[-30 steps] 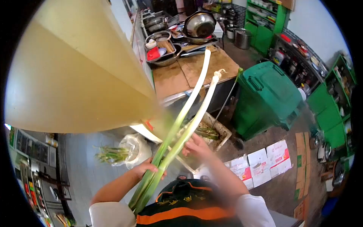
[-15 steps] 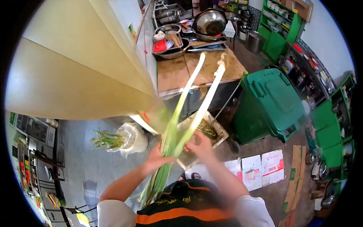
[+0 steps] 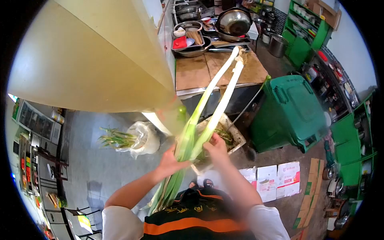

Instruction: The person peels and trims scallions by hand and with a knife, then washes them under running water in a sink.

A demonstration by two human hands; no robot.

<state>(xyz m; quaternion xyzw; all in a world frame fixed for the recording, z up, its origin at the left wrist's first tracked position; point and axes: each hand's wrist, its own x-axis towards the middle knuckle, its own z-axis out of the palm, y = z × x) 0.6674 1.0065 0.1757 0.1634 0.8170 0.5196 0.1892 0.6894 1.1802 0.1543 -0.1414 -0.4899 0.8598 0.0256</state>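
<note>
Two long green onions stretch up and away from me, with white stalks and roots at the far end. Their green leaves hang down toward my apron. My left hand is wrapped round both where white turns to green. Closed fingers of my right hand grip the side of the right-hand stalk, just above the left hand. Beyond and below my hands, a dirty white crate with green scraps in it stands on the floor, partly hidden by the onions.
A white bucket lined with plastic holds more green onions at left. On the right stands a green wheeled bin. Ahead, a cardboard-covered counter carries pans and bowls. A yellowish panel fills the upper left. Flattened cardboard lies on the floor.
The white ends of the two onions have come together from being spread apart. My right hand has moved up against the right-hand stalk. The view has shifted slightly.
</note>
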